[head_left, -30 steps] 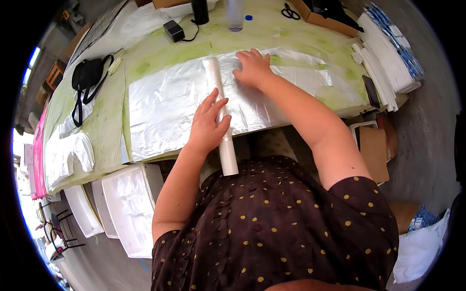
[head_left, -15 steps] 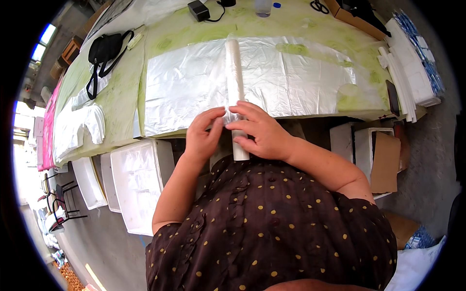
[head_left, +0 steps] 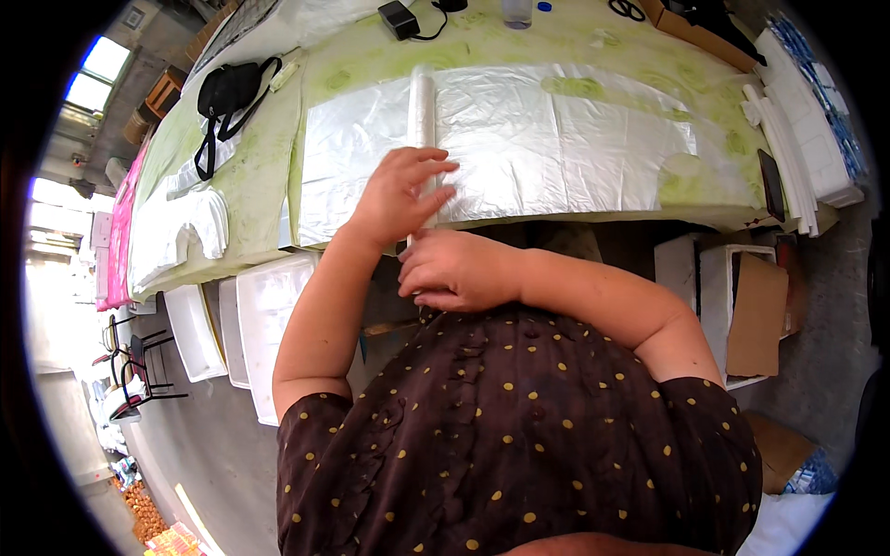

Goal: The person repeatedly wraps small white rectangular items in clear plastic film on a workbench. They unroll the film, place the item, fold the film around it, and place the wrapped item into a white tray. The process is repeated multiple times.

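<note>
"While the L hand (head_left: 403, 195) lies over the white roll (head_left: 422, 116), how are its fingers?"

"Apart: thumb & forefinger spread, tips pointing past the roll's R side. Can't tell if the palm presses down."

"And the R hand (head_left: 454, 269)?"

"Fingers curled, close together, by the roll's body end, which the 2 hands hide. Can't tell if they're clamped on anything."

"Which way does the roll lie?"

"Long axis runs approx. straight out from the torso; what shows is mostly beyond the L fingertips. L hand's nearer, being right over it; R forearm reaches in from the roll's R."

"Surface?"

"Thin shiny plastic sheet (head_left: 528, 139), creased, spread both sides of the roll, wider to its R. Under that, a green-patterned table cover (head_left: 482, 46)."

"Rest of the room, from the roll?"

"Past its far end: black adapter (head_left: 399, 20) w/ cord, clear bottle (head_left: 517, 13). Well off to its L, black bag (head_left: 232, 91). Far to its R, dark phone (head_left: 770, 185), then white tubes (head_left: 783, 167). Below & L of it, white bins (head_left: 269, 324); farther L, a chair (head_left: 139, 361)."
</note>
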Demonstrator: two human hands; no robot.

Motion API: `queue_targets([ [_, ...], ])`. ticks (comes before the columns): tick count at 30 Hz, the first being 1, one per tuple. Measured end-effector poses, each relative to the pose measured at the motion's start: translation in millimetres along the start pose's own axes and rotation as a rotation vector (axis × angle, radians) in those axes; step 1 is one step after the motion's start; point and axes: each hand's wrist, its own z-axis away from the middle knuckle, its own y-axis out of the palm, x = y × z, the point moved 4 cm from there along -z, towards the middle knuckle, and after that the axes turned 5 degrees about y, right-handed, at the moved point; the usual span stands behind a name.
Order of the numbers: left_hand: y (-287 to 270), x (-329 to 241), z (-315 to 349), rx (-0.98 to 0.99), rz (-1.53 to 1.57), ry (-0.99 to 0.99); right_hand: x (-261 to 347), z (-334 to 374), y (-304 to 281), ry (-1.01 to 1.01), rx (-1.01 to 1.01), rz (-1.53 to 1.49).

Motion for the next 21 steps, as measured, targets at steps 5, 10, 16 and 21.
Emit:
queue_targets([
  [5, -31, 42, 46, -0.17, -0.238, -0.326, 16, 56, -37, 0.041, -0.356, 0.027],
  [10, -85, 60, 82, -0.312, -0.519, -0.513, 8, 125, -44, 0.33, -0.575, -0.064],
  [16, -75, 114, 92, 0.089, -0.717, -0.884, 4, 143, -32, 0.366, -0.624, -0.107],
  [21, -98, 157, 120, -0.056, -0.419, -0.959, 10, 150, -36, 0.39, -0.644, -0.115],
])
